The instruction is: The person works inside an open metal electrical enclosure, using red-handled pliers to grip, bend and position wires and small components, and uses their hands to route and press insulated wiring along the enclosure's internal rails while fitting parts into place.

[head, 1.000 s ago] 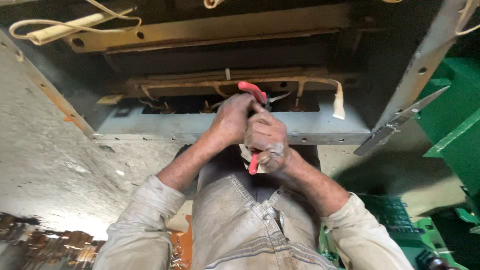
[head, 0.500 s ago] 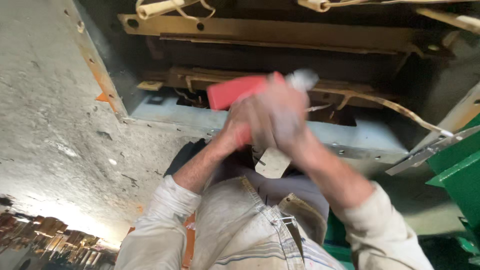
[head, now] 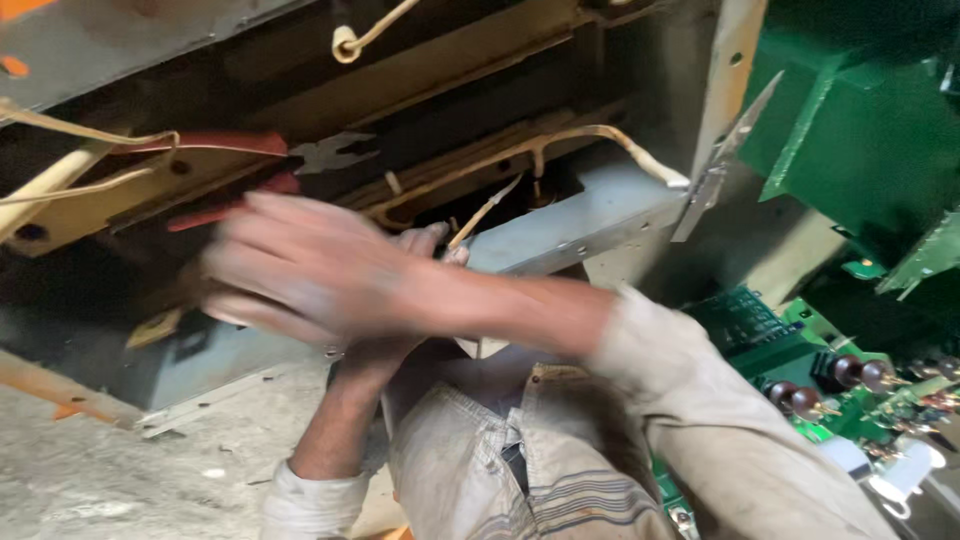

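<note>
Red-handled pliers [head: 300, 160] lie with their jaws apart on a yellowish bar inside the grey metal housing [head: 590, 215]. My right hand [head: 290, 270] reaches across to the left just below the pliers. It is blurred, its fingers are spread and it holds nothing. My left hand [head: 425, 245] comes up from below and is mostly hidden behind my right forearm. Its fingertips pinch the lower end of a thin cream wire [head: 490, 208] that sticks out of the housing's opening.
Cream insulated leads [head: 600, 135] run along the housing's inner edge, and another loops at the top [head: 350, 42]. A green metal frame [head: 860, 140] and a green circuit board with brown knobs [head: 800, 385] are to the right. Rough concrete floor [head: 110, 480] lies lower left.
My right hand held the pliers up half a second ago. Now the pliers rest on the bar and the hand, spread, sweeps left. The view has turned to the right.
</note>
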